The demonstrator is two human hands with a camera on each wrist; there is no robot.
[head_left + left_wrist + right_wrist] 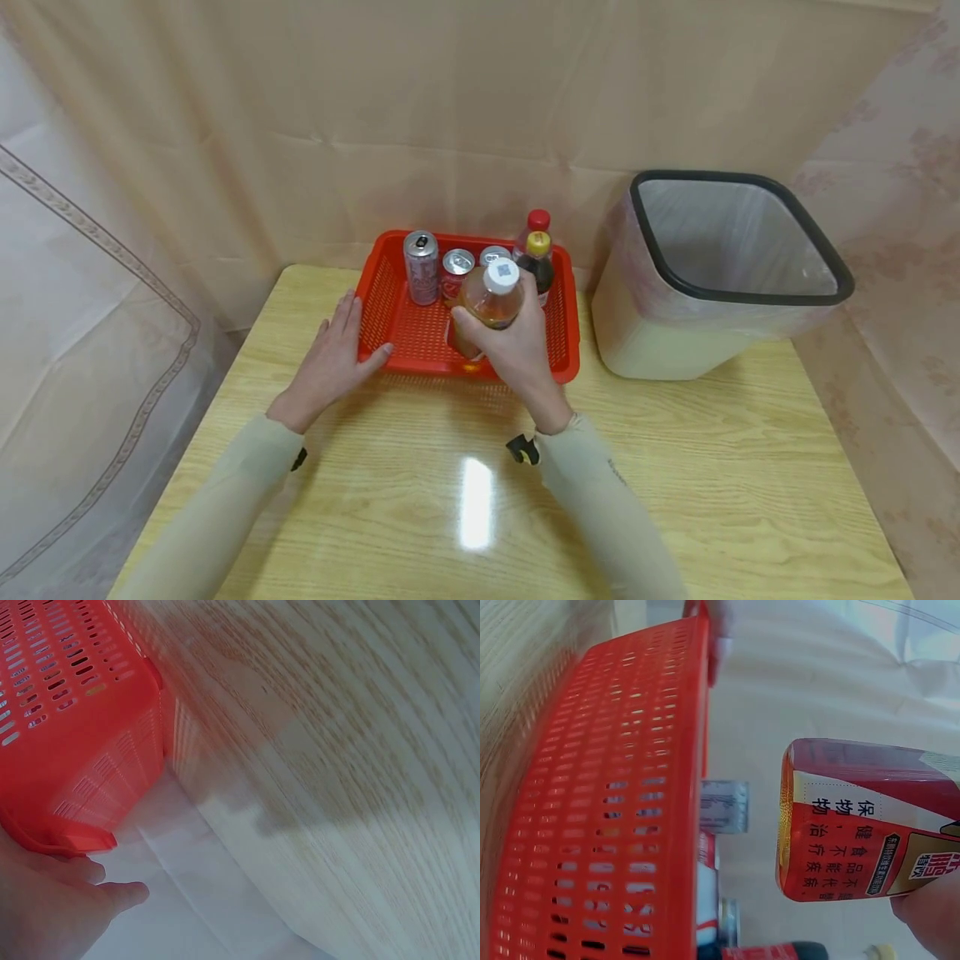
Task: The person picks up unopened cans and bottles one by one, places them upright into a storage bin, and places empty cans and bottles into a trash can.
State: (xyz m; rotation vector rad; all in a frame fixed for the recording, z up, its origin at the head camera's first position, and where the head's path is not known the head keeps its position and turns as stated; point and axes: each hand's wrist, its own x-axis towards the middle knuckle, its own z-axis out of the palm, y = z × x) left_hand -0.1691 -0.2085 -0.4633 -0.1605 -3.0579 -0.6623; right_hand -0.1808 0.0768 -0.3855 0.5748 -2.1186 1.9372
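Observation:
My right hand (pixel 519 343) grips a clear plastic bottle (pixel 480 298) of amber drink with a white cap. In the right wrist view the bottle's red label (pixel 840 847) shows, and its base stands above the basket's rim. My left hand (pixel 333 354) touches the left side of the red basket (pixel 401 340), fingers extended, thumb near the front rim. Inside the basket stand a tall can (pixel 422 273), a red can (pixel 457 271) and another can (pixel 495 252), partly hidden. At its back right are a red-capped bottle (pixel 537 222) and a dark bottle (pixel 537 268) with a yellow cap.
Right of the basket stands a cream trash bin (pixel 667 333) with a black rim and a clear liner. The basket and bin rest on a wood-grain table (pixel 390 500). A beige cloth (pixel 465 108) hangs behind them.

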